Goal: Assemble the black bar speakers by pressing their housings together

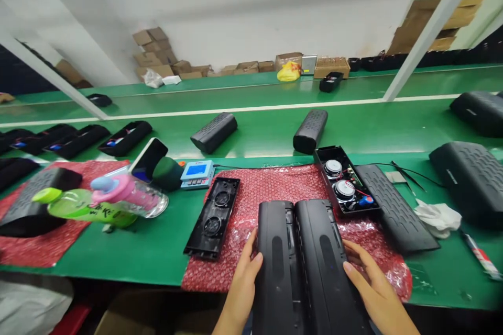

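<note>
Two long black speaker housings stand side by side at the front edge of the bench. My left hand (244, 278) grips the outer side of the left speaker housing (273, 272), thumb along its edge. Around the outer side of the right speaker housing (326, 267) my right hand (371, 285) is closed, fingers partly hidden. Both lie partly over red bubble wrap (267, 186). To their left rests a black panel with two round grilles (214, 217). Behind on the right, an open speaker shell (346, 183) shows two silver drivers and wires, next to a textured black cover (398, 209).
A blue tester (197, 174), a pink-topped bottle (129, 193) and a green bottle (86, 207) stand left. A white tissue (438, 217), tweezers (408, 175) and a marker-like tube (480, 256) lie right. Closed speakers (215, 132) sit on the green belt behind.
</note>
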Demonstrator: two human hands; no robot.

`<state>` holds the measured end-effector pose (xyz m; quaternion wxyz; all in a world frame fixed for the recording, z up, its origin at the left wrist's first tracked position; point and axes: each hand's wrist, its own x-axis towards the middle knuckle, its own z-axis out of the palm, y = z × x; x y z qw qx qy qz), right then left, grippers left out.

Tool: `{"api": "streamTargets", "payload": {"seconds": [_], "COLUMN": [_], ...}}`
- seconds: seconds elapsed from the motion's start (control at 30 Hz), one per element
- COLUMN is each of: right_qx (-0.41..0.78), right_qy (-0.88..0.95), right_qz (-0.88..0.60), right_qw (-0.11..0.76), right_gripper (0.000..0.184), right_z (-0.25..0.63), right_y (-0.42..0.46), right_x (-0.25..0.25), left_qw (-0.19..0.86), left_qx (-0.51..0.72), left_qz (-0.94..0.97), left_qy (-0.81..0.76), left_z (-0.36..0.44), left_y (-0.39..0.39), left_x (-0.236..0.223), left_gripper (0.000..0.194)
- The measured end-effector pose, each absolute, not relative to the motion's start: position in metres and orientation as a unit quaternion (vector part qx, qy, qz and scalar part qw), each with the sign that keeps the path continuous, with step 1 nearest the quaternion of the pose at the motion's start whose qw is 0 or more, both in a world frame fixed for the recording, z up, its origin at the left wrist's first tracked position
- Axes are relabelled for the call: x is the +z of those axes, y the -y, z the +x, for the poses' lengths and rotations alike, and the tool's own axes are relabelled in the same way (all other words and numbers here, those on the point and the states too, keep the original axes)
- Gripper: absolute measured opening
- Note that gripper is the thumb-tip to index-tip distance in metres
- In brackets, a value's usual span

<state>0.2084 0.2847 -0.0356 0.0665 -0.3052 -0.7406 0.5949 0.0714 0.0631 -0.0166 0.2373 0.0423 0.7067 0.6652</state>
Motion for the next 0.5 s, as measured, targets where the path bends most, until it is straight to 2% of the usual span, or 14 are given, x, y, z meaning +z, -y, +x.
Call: {"api": "streamTargets", "payload": {"seconds": [0.13,0.27,0.4,0.5], "right_qx": [0.390,0.236,0.170,0.230], "right_qy": [0.860,0.932,0.942,0.926], "right_qz": [-0.318,-0.269,-0.291,-0.299], "right_qw": [0.091,0.061,0.008,-0.006], "right_gripper": [0.056,0.065,0.072,0.074], "right_z": [0.211,0.200,0.187,0.187], "right_y": [-0.278,-0.253,-0.237,-0.242], "right_x": [-0.021,0.003,0.014,0.014], "left_qw": [0.178,0.134,0.132,0.148], "left_qx": [0.461,0.278,0.247,0.319], "left_qz": [0.126,0.240,0.250,0.210], "left_qy": [-0.860,-0.920,-0.927,-0.912], "left_z": [0.087,0.105,0.105,0.096], "left_y": [-0.065,-0.076,-0.081,-0.065], "left_x": [-0.005,0.009,0.015,0.014], "left_gripper": [0.072,0.082,0.084,0.079]}}
